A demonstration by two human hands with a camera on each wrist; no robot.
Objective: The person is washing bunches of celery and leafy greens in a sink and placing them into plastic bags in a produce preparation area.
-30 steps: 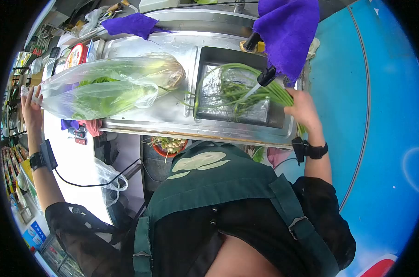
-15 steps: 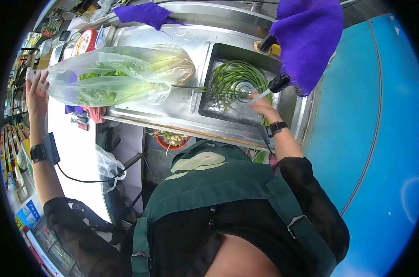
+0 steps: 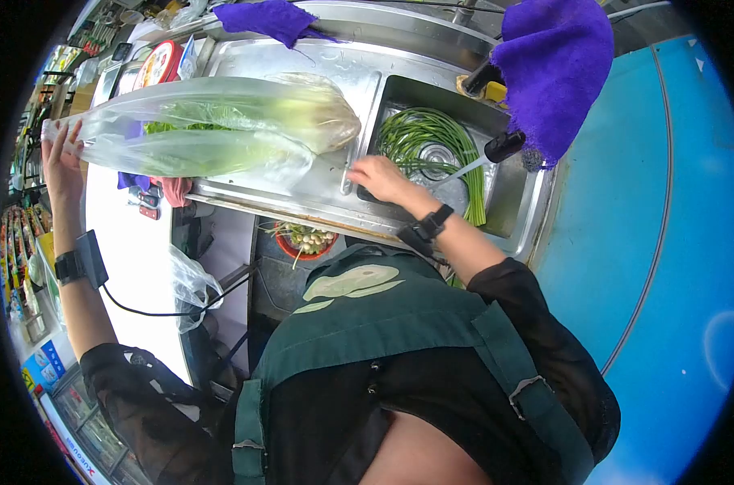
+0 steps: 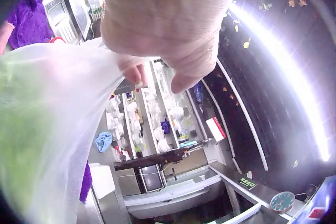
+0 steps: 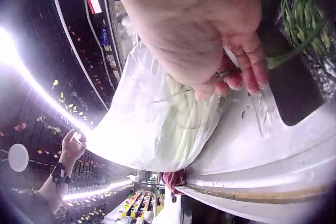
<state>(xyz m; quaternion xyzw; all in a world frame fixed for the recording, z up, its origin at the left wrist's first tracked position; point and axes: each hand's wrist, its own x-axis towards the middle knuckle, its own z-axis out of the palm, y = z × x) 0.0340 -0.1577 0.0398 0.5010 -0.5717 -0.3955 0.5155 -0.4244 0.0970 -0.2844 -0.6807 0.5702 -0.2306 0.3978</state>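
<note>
My left hand (image 3: 61,158) grips the gathered end of a long clear plastic bag (image 3: 221,153), at the far left. Leafy greens (image 4: 23,129) with pale stalks show through the plastic, their base toward the sink. My right hand (image 3: 383,178) is over the sink's left edge, beside the base of the bag. In the right wrist view its fingers (image 5: 254,61) are curled, pinching a thin dark-green stalk (image 5: 278,60) that runs toward the sink. Coiled long green garlic scapes (image 3: 423,121) lie in the metal sink (image 3: 504,206).
A black nozzle (image 3: 504,147) with a pale streak below it points into the sink. Purple cloths (image 3: 553,81) hang behind. A red bowl of white bulbs (image 3: 306,240) stands below the counter. Knives (image 3: 149,202) lie left of the steel drainboard (image 3: 335,65).
My right hand has moved from the far right of the sink, where it held the scapes, leftward to the bag's base. The scapes now lie coiled. My left hand keeps holding the bag.
</note>
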